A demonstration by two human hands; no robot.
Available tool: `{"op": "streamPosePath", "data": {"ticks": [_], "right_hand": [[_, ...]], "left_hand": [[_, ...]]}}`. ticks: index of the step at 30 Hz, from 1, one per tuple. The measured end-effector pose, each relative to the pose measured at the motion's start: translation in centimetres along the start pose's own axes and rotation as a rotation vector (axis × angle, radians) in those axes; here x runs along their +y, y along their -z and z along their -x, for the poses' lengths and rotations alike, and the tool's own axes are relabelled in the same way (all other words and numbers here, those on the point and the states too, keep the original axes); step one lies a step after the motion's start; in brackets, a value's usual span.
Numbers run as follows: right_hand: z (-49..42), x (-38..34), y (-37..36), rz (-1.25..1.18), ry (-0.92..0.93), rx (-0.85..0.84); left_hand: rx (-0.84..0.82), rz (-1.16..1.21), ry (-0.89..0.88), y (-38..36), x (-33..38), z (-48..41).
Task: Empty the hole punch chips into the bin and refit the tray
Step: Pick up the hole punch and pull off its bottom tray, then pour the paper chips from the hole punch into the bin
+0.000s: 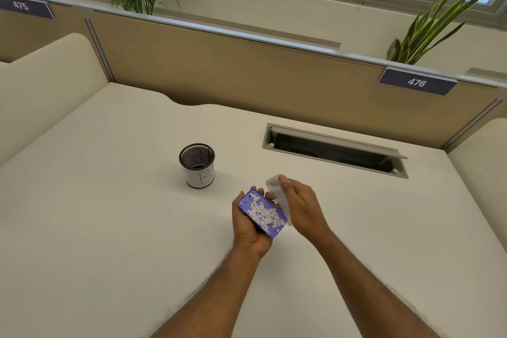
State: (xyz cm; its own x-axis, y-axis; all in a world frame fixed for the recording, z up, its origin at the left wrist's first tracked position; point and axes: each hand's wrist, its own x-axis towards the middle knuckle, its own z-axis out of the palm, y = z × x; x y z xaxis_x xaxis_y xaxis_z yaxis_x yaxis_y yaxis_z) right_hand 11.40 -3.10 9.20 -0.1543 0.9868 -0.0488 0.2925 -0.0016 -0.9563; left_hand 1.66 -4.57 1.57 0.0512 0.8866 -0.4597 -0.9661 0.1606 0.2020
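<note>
My left hand [247, 223] cradles a purple hole punch [262, 212] turned underside up, with several white paper chips lying on its flat purple face. My right hand [300, 204] holds the clear plastic chip tray [274, 189] just to the right of the punch, lifted off and tilted on edge. A small black mesh bin [197, 164] with a white label marked "B" stands upright on the desk, to the left of and beyond both hands. Its inside looks dark; I cannot tell what it holds.
The white desk [109, 200] spreads all around. An open cable slot [334, 149] with a raised lid cuts into the desk at the right rear. Beige partitions with number tags 475 and 476 close off the back; plants stand behind them.
</note>
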Motion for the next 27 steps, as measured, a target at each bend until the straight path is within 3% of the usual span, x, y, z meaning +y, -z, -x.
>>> {"op": "streamPosePath", "data": {"ticks": [5,11,14,27], "right_hand": [[-0.3,0.8,0.8,-0.206,-0.117,0.086],[-1.0,3.2,1.5,-0.250,-0.315,0.126],[-1.0,5.2,1.3,-0.099,-0.320,0.140],[-1.8,10.9,-0.5,0.584,0.037,0.081]], "left_hand": [[-0.004,0.029,-0.005,0.2,0.7,-0.1],[0.000,0.048,-0.041,0.4,3.1,-0.2],[0.005,0.068,-0.083,0.5,4.6,-0.5],[-0.024,0.013,-0.284,-0.3,11.9,-1.2]]}}
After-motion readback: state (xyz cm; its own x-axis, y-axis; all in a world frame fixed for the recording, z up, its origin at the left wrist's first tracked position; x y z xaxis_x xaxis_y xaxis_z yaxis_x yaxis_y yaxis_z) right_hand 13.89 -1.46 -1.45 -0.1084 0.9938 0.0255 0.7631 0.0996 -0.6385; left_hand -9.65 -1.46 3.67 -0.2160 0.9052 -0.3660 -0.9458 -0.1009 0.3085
